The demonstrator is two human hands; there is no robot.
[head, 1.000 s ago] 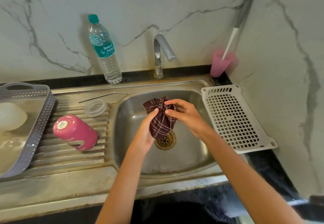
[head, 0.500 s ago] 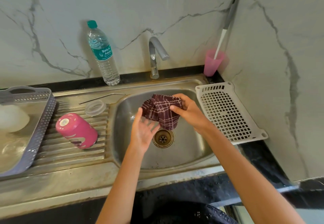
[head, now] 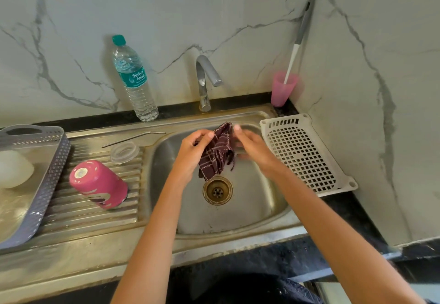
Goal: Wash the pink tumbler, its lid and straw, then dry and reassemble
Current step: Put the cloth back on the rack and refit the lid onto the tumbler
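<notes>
The pink tumbler (head: 100, 183) stands upside down on the ribbed steel drainboard (head: 78, 211) left of the sink. Behind it lies its clear lid (head: 124, 152), and the thin metal straw (head: 133, 138) rests along the drainboard's back. Over the sink basin (head: 240, 208), my left hand (head: 194, 153) and my right hand (head: 252, 145) both grip a dark maroon checked cloth (head: 217, 155), which hangs between them above the drain (head: 217, 190).
A water bottle (head: 133, 80) stands behind the drainboard. The tap (head: 206, 80) is at the back of the sink. A pink cup with a long-handled brush (head: 283, 88) sits in the corner. A white perforated tray (head: 304, 153) lies right, a grey basket (head: 40, 175) left.
My left hand, open under the cloth half a second ago, has closed on its left side. Both hands have lifted the cloth toward the back of the basin.
</notes>
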